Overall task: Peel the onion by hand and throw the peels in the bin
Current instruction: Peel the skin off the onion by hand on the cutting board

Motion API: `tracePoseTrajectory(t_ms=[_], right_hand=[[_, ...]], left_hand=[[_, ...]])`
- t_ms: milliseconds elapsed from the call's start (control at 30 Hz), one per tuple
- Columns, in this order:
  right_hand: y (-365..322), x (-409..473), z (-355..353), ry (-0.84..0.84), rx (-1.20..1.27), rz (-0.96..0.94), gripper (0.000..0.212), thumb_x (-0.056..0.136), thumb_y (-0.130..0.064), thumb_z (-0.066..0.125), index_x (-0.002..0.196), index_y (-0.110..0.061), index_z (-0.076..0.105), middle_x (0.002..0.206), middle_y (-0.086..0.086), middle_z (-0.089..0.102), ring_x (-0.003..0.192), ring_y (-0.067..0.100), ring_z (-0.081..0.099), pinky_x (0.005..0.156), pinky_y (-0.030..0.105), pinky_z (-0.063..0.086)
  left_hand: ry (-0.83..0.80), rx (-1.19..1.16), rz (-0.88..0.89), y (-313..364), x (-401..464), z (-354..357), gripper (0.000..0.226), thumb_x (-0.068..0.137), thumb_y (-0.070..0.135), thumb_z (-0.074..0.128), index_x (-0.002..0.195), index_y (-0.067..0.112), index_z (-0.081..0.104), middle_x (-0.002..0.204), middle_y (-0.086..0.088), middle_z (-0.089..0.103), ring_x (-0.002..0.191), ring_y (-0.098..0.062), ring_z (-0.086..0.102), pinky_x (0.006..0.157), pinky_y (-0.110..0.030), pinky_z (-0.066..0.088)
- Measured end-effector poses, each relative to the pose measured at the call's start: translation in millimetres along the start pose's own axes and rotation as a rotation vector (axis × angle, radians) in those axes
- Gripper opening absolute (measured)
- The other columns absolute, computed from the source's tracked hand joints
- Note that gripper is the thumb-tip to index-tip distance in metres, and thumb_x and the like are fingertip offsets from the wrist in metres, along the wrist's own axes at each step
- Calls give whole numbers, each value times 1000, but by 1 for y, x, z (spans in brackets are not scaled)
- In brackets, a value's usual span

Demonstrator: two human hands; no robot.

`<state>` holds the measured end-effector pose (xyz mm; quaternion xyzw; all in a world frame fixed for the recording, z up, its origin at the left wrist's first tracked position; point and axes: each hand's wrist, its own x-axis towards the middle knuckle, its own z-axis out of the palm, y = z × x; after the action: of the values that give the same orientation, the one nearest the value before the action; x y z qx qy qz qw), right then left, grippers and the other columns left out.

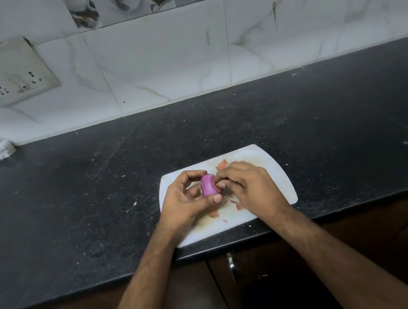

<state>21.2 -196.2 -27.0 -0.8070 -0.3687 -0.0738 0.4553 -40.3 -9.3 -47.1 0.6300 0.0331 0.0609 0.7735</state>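
Onion (208, 185) held over the cutting board (276, 168).
Left hand (186, 201) grips it; right hand (246, 182) pinches a peel (220, 185) at its side.

head view, down over counter (70, 205)

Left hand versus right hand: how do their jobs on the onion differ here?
The left hand cradles the purple onion, thumb beneath and fingers arched over it; the right hand pinches at a bit of skin on its side. The left grip steadies; the right one peels. Both work over the white cutting board.
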Motion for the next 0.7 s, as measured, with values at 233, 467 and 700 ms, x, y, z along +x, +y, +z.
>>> tracePoseTrajectory(t_ms=[233, 467, 700], right_hand=[[-5, 3, 12, -53, -330, -48, 21, 91, -2, 57, 102, -19, 63, 104, -4, 60, 96, 17, 48, 83, 42, 49], [-2, 5, 6, -106, -161, -11, 17, 102, -14, 49, 95, -29, 52, 100, -15, 54, 95, 13, 41, 84, 37, 44], [3, -4, 2, -92, 57, 70, 17, 106, -16, 48, 95, -28, 54, 103, -14, 57, 103, 12, 46, 74, 35, 55]], left_hand=[[18, 38, 29, 1, -3, 4, 66, 67, -5, 95, 122, -2, 58, 117, -25, 73, 103, -38, 75, 65, -50, 66], [-1, 166, 96, 0, -3, 6, 50, 86, 15, 87, 133, 13, 72, 124, -23, 67, 97, -40, 74, 70, -46, 62], [125, -103, 84, 8, -4, 1, 41, 88, 21, 84, 126, 13, 73, 119, -3, 76, 105, -25, 75, 90, -37, 63]])
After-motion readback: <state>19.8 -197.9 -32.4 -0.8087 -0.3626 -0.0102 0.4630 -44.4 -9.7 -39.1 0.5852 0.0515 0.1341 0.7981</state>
